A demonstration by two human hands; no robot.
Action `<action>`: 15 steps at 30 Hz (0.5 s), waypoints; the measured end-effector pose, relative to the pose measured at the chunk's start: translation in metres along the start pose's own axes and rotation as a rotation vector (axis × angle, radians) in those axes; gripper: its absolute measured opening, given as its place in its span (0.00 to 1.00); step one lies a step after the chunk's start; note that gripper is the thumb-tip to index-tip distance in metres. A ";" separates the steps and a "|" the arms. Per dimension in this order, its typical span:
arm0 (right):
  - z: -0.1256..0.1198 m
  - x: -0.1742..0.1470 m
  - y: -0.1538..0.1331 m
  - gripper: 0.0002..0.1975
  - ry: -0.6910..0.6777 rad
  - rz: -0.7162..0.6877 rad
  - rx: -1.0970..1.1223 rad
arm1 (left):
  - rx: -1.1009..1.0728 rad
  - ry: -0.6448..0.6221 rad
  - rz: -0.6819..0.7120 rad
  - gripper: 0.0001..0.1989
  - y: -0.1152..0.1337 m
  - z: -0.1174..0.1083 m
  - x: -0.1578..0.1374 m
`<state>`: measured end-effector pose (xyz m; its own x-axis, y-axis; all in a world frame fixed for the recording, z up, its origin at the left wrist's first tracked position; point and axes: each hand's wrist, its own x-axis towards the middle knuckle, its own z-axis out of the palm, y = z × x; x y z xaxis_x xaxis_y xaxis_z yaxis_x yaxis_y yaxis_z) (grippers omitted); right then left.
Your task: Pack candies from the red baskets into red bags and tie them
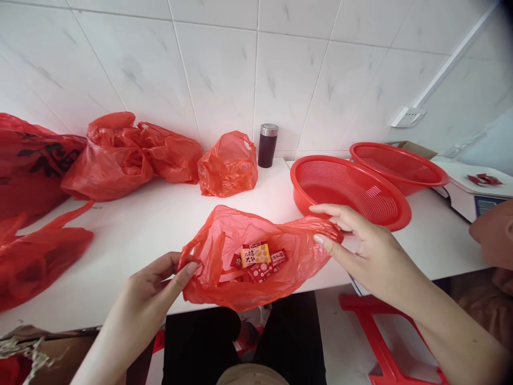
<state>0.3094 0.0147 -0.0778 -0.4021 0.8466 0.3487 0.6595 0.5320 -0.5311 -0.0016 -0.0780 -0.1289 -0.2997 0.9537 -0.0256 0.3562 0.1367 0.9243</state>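
A red plastic bag (224,224) is spread wide at the front edge of the white table (132,230). My left hand (156,289) pinches its left rim between thumb and fingers. At the right side, my right hand (356,240) grips the gathered rim with its thumb below and fingers above. Inside the bag lie several small wrapped sweets (260,270), mostly red. One yellow and white packet (255,255) with printed characters rests on top of them.
Two red plastic colanders (348,187) stand at the right. Beyond them sits a weighing scale (465,184) with a red packet (484,180) on it. Filled red bags (116,155) line the left and back, near a dark tumbler (267,145). Another person's arm (492,235) shows at far right.
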 end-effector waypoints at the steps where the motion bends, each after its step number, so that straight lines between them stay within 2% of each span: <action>1: 0.005 0.000 -0.005 0.17 -0.017 -0.032 0.027 | -0.008 -0.008 -0.007 0.16 -0.002 0.001 0.000; 4: 0.033 0.001 -0.016 0.14 -0.221 -0.136 0.025 | -0.059 -0.022 -0.011 0.17 -0.007 0.006 -0.001; 7: 0.076 0.009 -0.017 0.16 -0.391 -0.192 -0.194 | -0.094 -0.027 0.004 0.17 -0.007 0.010 -0.003; 11: 0.119 0.028 -0.001 0.20 -0.457 -0.149 -0.414 | -0.106 -0.076 0.000 0.16 -0.007 0.011 -0.004; 13: 0.124 0.037 0.008 0.16 -0.464 -0.120 -0.413 | -0.118 -0.094 -0.007 0.16 -0.010 0.010 -0.004; 15: 0.119 0.042 0.014 0.10 -0.411 -0.079 -0.364 | -0.129 -0.090 -0.003 0.17 -0.013 0.009 -0.002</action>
<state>0.2268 0.0597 -0.1624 -0.6257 0.7800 0.0082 0.7650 0.6157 -0.1889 0.0026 -0.0793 -0.1438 -0.2176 0.9744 -0.0574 0.2367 0.1098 0.9654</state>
